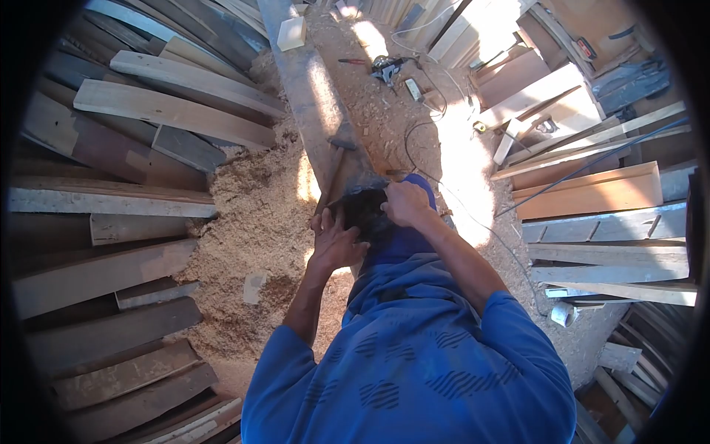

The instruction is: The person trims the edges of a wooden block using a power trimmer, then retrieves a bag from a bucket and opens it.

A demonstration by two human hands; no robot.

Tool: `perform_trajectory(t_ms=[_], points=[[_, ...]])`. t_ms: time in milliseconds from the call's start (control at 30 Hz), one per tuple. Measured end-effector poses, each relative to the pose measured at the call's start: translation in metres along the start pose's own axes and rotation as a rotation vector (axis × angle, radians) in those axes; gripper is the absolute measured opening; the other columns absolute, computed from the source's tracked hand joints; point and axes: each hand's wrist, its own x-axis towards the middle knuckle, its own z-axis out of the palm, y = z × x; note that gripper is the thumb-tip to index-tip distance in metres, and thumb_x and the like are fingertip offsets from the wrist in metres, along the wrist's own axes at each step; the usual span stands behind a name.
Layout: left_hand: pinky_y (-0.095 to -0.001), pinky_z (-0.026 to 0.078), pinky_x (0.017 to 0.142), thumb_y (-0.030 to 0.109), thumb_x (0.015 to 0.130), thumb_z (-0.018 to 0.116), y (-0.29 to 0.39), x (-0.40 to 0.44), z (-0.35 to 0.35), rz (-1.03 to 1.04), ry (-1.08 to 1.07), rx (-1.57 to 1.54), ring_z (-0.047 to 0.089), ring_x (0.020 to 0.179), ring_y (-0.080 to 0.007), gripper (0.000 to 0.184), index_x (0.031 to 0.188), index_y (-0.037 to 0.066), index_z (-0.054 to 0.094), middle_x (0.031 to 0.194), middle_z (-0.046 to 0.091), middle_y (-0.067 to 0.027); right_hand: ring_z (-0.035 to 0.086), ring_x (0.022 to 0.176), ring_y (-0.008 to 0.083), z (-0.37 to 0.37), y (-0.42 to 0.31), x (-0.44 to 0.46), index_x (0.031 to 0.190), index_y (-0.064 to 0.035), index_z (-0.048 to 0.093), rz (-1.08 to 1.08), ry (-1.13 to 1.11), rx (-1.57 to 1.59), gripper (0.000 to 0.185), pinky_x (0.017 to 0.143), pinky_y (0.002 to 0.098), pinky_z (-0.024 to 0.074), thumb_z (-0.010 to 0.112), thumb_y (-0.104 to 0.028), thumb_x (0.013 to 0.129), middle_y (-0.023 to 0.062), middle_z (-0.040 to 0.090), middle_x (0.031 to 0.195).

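My left hand point(336, 240) lies with its fingers spread on a dark, black item point(364, 211) in front of my lap. My right hand point(404, 203) is closed at the right edge of that dark item; what it grips, if anything, is too small to make out. Just beyond my left hand, a hammer point(336, 166) with a wooden handle rests on a long wooden beam point(307, 96), its head pointing away from me. Something blue and rounded point(421, 185) shows behind my right hand.
Wooden boards point(174, 115) are stacked along the left, and more planks point(606, 192) along the right. Sawdust point(251, 207) covers the ground. A wood block point(292, 33) sits on the beam's far end. A power tool point(387, 70) and its cable point(408, 140) lie on the ground.
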Motion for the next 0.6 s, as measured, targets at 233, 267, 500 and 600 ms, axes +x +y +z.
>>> perform_trajectory(t_ms=[233,267,500,600], points=[[-0.0598,0.006,0.115,0.051,0.077,0.07,-0.003,-0.002,0.004,0.024,0.056,-0.036,0.016,0.143,-0.0568,0.046,0.108,0.017,0.076,0.155,0.026,-0.0355,0.068,0.104,0.0368,0.007,0.005,0.009,0.111,0.0005,0.071,-0.307,0.051,0.456,0.03,0.09,0.0434,0.0536,0.063,-0.015,0.087,0.0219,0.072,0.104],[-0.0598,0.005,0.115,0.051,0.077,0.071,-0.003,-0.002,0.006,0.024,0.062,-0.039,0.016,0.143,-0.057,0.046,0.107,0.017,0.077,0.155,0.026,-0.0356,0.068,0.105,0.0366,0.005,-0.003,0.008,0.112,0.0001,0.071,-0.374,0.031,0.498,0.03,0.09,0.0431,0.0536,0.062,-0.014,0.087,0.0215,0.072,0.105],[-0.0652,0.008,0.114,0.053,0.077,0.07,-0.005,-0.01,0.001,0.071,0.06,-0.002,0.018,0.141,-0.0568,0.044,0.106,0.02,0.077,0.155,0.027,-0.035,0.064,0.119,0.0299,0.027,-0.02,0.017,0.114,-0.0066,0.071,-0.058,-0.253,-0.218,0.032,0.097,0.0397,0.0532,0.066,-0.017,0.084,0.0124,0.068,0.125],[-0.0625,0.003,0.116,0.051,0.077,0.07,-0.005,-0.016,-0.002,0.073,0.06,-0.027,0.018,0.143,-0.0554,0.041,0.104,0.02,0.077,0.156,0.027,-0.0337,0.06,0.126,0.0283,0.068,-0.002,0.033,0.127,-0.0103,0.064,-0.098,-0.138,-0.243,0.045,0.099,0.0382,0.0529,0.068,-0.018,0.083,0.0109,0.061,0.137]])
